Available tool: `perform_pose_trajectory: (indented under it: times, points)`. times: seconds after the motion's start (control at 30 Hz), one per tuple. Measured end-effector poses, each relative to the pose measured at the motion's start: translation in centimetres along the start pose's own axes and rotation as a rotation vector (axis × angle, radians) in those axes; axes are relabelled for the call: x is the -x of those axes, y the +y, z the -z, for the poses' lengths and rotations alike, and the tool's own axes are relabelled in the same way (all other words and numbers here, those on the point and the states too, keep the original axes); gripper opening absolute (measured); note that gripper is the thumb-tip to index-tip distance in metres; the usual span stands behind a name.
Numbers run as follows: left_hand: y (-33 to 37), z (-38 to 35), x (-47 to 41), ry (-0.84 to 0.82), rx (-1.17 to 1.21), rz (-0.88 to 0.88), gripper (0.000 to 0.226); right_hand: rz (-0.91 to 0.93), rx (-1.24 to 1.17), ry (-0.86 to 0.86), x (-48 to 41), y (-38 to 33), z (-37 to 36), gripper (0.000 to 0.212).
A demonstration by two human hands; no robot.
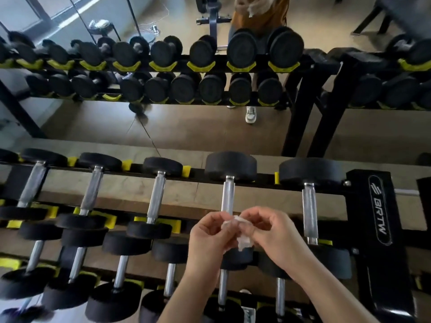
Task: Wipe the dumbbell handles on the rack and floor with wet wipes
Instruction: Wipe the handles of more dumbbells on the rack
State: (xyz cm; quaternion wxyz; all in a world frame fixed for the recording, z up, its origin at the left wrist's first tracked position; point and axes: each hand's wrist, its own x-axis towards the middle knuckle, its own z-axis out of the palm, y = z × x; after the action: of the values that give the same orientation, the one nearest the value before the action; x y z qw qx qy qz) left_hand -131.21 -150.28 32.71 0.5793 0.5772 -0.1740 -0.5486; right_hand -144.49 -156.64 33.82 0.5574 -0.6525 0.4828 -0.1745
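- A person's two bare hands meet at about 5 o'clock in the frame, above the top tier of a black steel dumbbell rack [261,177] fitted with yellow plastic cradles [106,220].
- The left hand [207,231] has its fingers curled and pinches one side of a crumpled white wet wipe [242,242] between thumb and fingertips.
- The right hand [268,229] pinches the opposite side the same way, so the wipe is bunched between the two hands.
- The wipe is held at the near end of a knurled silver handle [228,197], which runs toward 12 o'clock from the hands to a round black dumbbell head [231,165]. Whether the wipe touches the metal cannot be told.
- At 3 o'clock from the hands lies a second knurled silver handle [309,213], the last one on the tier.
- Just beyond it, a black end plate [363,206] carries the white lettering "BRTW" [380,217]. The word is set inside an oval outline beside a striped emblem and runs lengthwise along the plate.
- At 12 o'clock in the frame, a wall mirror [186,127] reflects the rows of black dumbbells.
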Motion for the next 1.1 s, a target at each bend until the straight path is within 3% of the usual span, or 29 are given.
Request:
perform_pose_trajectory:
  times: [0.07,0.17,0.23,0.3,0.53,0.63,0.83,0.97,1.1]
  points:
    - [-0.6,0.1,-1.1,0.039,-0.138,-0.038,0.007,-0.132,-0.294,-0.038,-1.2,0.8,0.1,0.009]
    - [-1.0,0.6,-3.0,0.025,-0.276,-0.065,0.016,-0.394,-1.015,-0.083,-3.0,1.6,-0.1,0.016]
    - [-1.1,1.1,-4.4,0.000,-0.310,-0.057,0.018,-0.464,-1.178,-0.053,-4.4,2.3,-0.6,0.017]
    - [-1.4,1.7,-6.3,0.019,-0.357,-0.062,0.019,-0.474,-1.186,-0.001,-6.1,3.0,-1.6,0.017]
    - [-3.8,2.0,-14.2,0.139,-0.751,-0.226,0.016,-0.429,-0.836,0.516,-12.5,4.6,-5.3,0.016]
    - [-4.2,2.3,-16.5,0.167,-0.805,-0.314,0.014,-0.354,-0.729,0.611,-12.9,5.2,-6.9,0.012]
    - [-3.5,2.3,-17.9,0.161,-0.839,-0.405,0.010,0.029,0.181,0.714,-13.9,6.5,-7.0,0.012]
    - [-3.8,3.9,-17.5,0.056,-1.025,-0.499,0.018,0.264,0.386,0.658,-14.6,6.9,-6.5,0.018]
    - [-4.5,5.4,-15.3,-0.148,-1.204,-0.627,0.019,0.276,0.527,0.349,-11.0,7.5,-5.9,0.018]
